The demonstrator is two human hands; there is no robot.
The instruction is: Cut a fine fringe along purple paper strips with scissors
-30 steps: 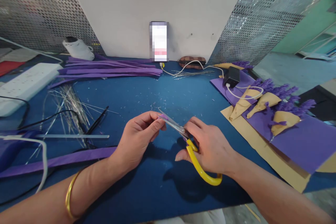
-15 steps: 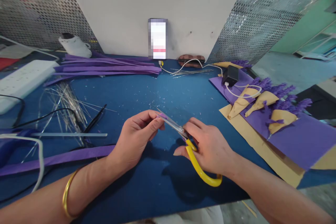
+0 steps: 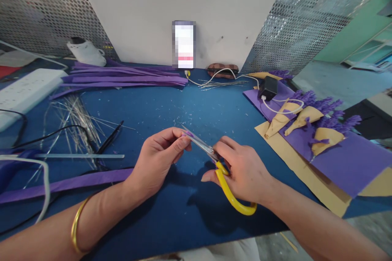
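Observation:
Yellow-handled scissors (image 3: 235,200) are in my right hand (image 3: 245,169), their blades pointing up and left toward my other hand. Between thumb and fingertips, my left hand (image 3: 162,159) pinches the end of a purple paper strip (image 3: 189,133). The scissor blades lie along this small purple end, close to the left fingertips. Most of the pinched piece is hidden by the fingers. Another stretch of purple strip (image 3: 88,181) lies on the table behind the left wrist, and I cannot tell whether it joins the pinched end.
Purple strips (image 3: 128,79) lie at the back, near a propped phone (image 3: 184,45). Thin wires (image 3: 81,118), a power strip (image 3: 27,89) and a glue stick (image 3: 82,156) are on the left. Paper-wrapped purple flowers (image 3: 326,140) and a black charger (image 3: 268,88) rest on the right.
Almost nothing differs. Both hands keep their hold, and the scissors stay at the purple end; the whole view has shifted very slightly.

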